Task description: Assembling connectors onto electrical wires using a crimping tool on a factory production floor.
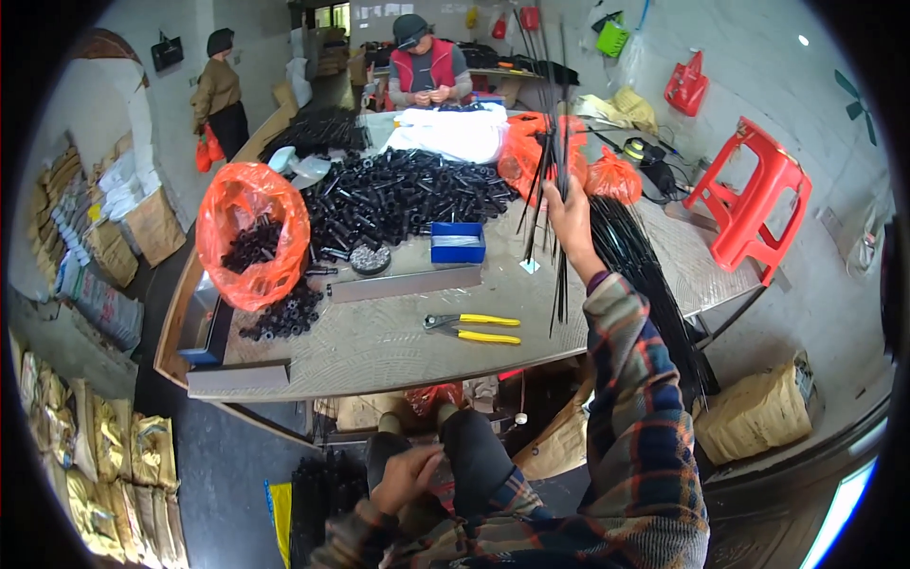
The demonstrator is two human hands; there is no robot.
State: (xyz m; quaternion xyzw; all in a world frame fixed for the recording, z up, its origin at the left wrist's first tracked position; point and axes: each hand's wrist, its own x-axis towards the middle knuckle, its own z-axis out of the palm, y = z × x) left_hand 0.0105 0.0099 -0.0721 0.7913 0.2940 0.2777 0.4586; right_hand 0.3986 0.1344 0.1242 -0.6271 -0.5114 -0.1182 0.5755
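Observation:
My right hand (569, 226) is raised over the right part of the table, closed around a loose bundle of thin black rods (547, 156). The rods stand nearly upright, poking out above and below the fist. My left hand (406, 479) is held low over my lap with its fingers curled in, and no object shows in it. On the table in front of me lie pliers (483, 319) with yellow handles, jaws to the left. More long black rods (630, 251) lie in a heap to the right of my right hand, some hanging past the table edge.
A heap of black tubular parts (398, 194) covers the table's middle. An orange bag (294, 256), a blue box (458, 254), a metal bar (408, 284) and a round dish (370, 260) surround it. A red stool (754, 194) stands at right. One person (431, 71) sits opposite; another (220, 95) stands far left.

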